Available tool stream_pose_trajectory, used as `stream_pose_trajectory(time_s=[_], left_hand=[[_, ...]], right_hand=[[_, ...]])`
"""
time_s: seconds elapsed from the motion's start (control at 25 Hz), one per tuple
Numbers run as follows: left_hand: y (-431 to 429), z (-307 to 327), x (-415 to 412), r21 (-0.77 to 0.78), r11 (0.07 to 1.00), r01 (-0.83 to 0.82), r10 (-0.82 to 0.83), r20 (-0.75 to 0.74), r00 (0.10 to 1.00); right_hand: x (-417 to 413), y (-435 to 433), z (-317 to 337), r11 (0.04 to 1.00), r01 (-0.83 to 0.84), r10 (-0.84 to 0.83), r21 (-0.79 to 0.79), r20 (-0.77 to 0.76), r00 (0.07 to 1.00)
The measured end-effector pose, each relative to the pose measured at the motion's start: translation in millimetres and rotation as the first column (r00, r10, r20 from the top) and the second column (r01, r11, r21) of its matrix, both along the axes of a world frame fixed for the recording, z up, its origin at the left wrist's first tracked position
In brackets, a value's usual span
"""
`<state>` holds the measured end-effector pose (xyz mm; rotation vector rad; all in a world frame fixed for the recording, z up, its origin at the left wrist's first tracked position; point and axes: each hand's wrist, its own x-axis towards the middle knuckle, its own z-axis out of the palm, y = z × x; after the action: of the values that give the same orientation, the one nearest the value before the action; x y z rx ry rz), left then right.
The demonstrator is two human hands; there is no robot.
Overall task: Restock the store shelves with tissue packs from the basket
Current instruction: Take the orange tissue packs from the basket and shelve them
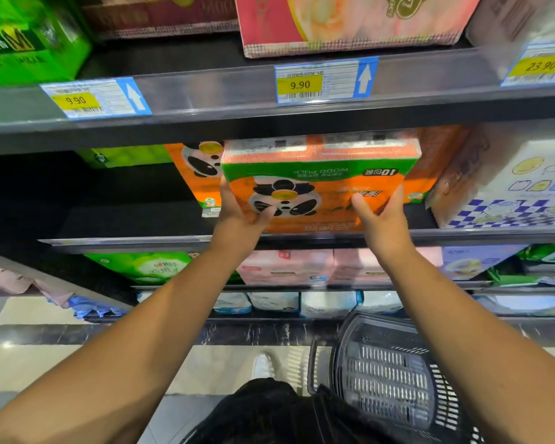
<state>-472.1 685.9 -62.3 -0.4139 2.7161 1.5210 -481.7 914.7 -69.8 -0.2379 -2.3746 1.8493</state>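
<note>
An orange tissue pack (318,181) with a panda picture and a green band is held upside down at the front of the middle shelf (141,241). My left hand (241,213) grips its lower left corner, thumb across the front. Its lower right edge is gripped by my right hand (382,213) in the same way. Another orange panda pack (196,174) stands just behind it to the left. The black plastic basket (391,373) sits on the floor at the lower right and looks empty.
A white pack with blue checks (507,181) stands right of the orange packs. Dark open shelf space lies to the left. The upper shelf holds a green pack (29,40) and a pink pack (350,20), with price tags (298,81) below. Lower shelves hold green, pink and white packs.
</note>
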Motion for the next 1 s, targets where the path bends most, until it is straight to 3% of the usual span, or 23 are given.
stream_pose_trajectory(time_s=[0.16,0.4,0.64,1.0], left_hand=[[1,-3,-10,0.074,0.996,-0.043,0.046,-0.033,0.998],[1,0,-28,0.045,0.997,-0.066,0.065,0.026,0.998],[-5,-6,-23,0.128,0.991,-0.049,0.042,0.056,0.998],[-4,-2,4,0.163,0.984,-0.067,0.077,-0.056,0.995]], right_hand=[[-8,-3,-9,0.998,0.057,-0.057,0.013,0.028,0.998],[-24,-3,-8,0.997,0.054,-0.059,0.059,0.084,0.995],[-19,2,-13,0.999,0.029,-0.023,-0.043,0.123,0.992],[-2,9,-10,1.0,-0.024,0.024,0.006,0.089,0.996]])
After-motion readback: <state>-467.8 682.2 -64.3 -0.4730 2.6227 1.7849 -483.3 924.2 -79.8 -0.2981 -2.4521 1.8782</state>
